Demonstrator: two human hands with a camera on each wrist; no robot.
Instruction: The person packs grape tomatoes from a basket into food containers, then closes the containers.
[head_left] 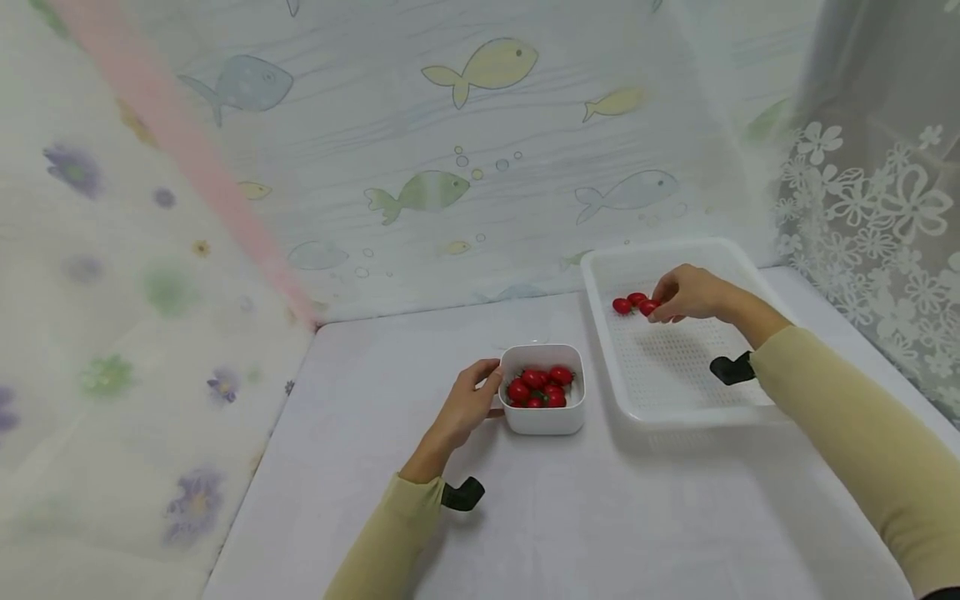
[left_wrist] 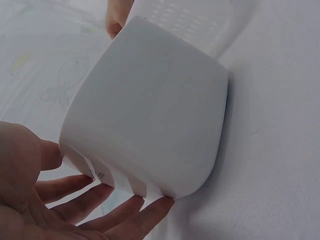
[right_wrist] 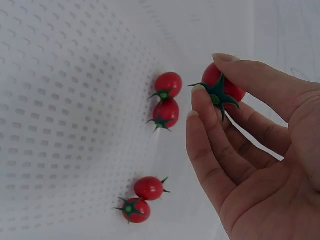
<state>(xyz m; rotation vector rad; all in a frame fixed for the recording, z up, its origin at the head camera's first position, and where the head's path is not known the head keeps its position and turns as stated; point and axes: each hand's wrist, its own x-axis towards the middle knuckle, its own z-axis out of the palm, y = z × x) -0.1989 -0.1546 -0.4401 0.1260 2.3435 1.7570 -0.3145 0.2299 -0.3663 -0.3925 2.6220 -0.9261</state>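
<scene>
A white square bowl holds several red cherry tomatoes on the white table. My left hand grips its left side, thumb at the rim and fingertips against the base. To the right stands a white perforated tray. Over its far end my right hand pinches one cherry tomato between thumb and fingers. Several more tomatoes lie loose on the tray floor, one pair close to the hand and another pair further off.
Curtains printed with fish, flowers and white lace enclose the table on three sides. Black wrist camera mounts sit at both yellow sleeves. Bare white tablecloth lies in front of the bowl and tray.
</scene>
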